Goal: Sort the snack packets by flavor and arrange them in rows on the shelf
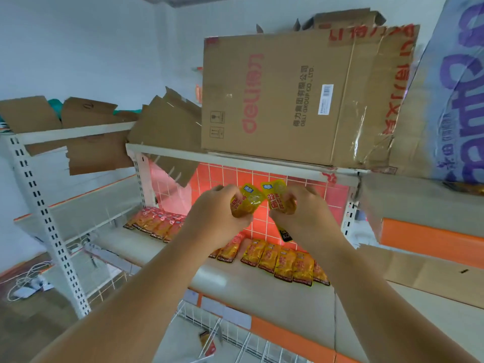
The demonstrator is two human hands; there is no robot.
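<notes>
Head view shows the sorting well under way but not finished, as I judge it. On the shelf two groups already lie flat: a red row at the back, centre-left of the frame, and a yellow row nearer the front edge, lower centre-right, its packets side by side and overlapping a little. The two rows sit apart, with bare shelf in front of the red one, so there looks to be room to go on. What is left, at the least, is what I have in my hands. My left hand, mid-frame, has its fingers curled round a yellow packet, gripping the lower half so the top sticks up. My right hand, just beside it, grips a second yellow packet the same way, and the two tops nearly touch in front of the red grid panel. A dark-edged packet hangs below my right palm; I cannot tell whether my fingers hold it too. Both hands are above the shelf, not touching it. Both held packets look to match the yellow row, so I reckon they belong there. At upper right a cardboard box stands on the level above.
</notes>
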